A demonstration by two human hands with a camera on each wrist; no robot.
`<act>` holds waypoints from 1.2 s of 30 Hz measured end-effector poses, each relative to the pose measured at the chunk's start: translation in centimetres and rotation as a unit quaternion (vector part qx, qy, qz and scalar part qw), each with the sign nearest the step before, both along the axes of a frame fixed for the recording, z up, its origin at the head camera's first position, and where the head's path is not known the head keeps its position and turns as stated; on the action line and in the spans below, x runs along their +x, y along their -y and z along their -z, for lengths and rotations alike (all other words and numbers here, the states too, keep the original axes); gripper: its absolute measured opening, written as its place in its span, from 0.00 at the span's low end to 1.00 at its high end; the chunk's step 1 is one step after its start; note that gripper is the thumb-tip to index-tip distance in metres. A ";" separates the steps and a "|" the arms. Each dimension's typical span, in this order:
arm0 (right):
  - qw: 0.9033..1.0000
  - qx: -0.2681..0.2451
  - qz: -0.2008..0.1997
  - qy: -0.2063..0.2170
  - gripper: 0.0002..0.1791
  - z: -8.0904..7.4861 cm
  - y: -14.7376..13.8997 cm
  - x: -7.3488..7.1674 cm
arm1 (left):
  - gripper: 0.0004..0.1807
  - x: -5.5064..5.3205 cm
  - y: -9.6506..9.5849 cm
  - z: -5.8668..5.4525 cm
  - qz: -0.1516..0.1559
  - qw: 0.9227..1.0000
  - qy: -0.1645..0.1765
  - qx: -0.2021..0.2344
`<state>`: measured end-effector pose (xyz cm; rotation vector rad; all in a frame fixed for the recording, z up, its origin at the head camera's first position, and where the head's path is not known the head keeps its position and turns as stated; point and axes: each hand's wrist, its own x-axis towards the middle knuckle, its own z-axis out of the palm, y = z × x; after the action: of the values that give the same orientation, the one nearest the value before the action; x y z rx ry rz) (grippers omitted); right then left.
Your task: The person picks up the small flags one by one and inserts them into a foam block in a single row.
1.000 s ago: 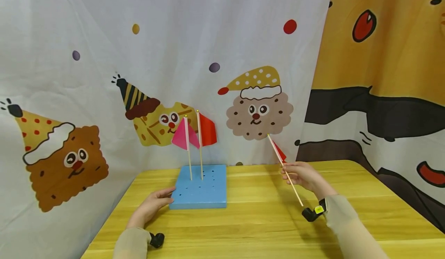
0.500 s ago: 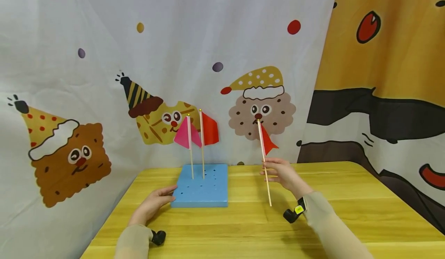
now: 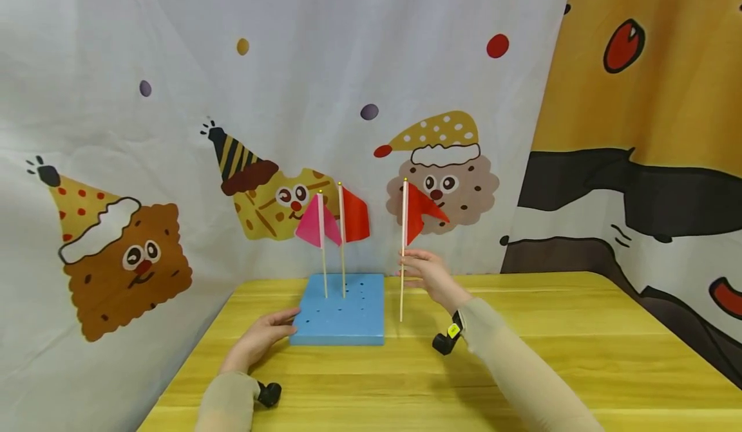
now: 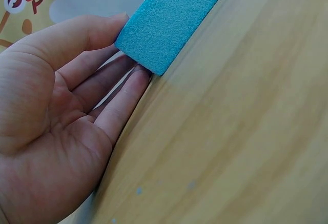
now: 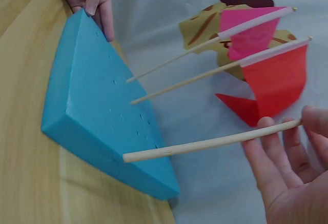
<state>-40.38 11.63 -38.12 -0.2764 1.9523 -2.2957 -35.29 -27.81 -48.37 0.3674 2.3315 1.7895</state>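
Observation:
My right hand (image 3: 426, 274) pinches the wooden stick of a small red flag (image 3: 417, 213) between thumb and fingers. The flag is nearly upright, its lower end hanging just right of a blue foam block (image 3: 371, 329). In the right wrist view the held stick (image 5: 205, 144) crosses in front of the block; its cloth is out of view. My left hand (image 3: 263, 335) touches the block's left side with fingers fairly straight; the left wrist view shows the thumb (image 4: 97, 32) at its corner. A pink flag (image 3: 313, 223) and another red flag (image 3: 356, 216) stand upright in the block.
Several small holes (image 3: 362, 300) dot the block's top. It sits on a wood-grain table (image 3: 324, 387). A white curtain (image 3: 174, 65) with cartoon biscuits hangs behind the table, and a yellow patterned cloth (image 3: 580, 97) hangs at the right.
My right hand has carried the flag leftward to beside the block, turning it from slanted to nearly upright. The left hand has stayed at the block's side.

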 end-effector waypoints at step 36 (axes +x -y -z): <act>0.997 -0.036 0.059 -0.018 0.16 1.2 8.8 -4.6 | 0.31 0.2 -0.2 0.1 -0.009 1.000 -0.013 -0.002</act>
<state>-44.93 2.83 -39.33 -0.2151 1.9559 -2.4551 -35.07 -27.63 -48.51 0.3720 2.3627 1.7997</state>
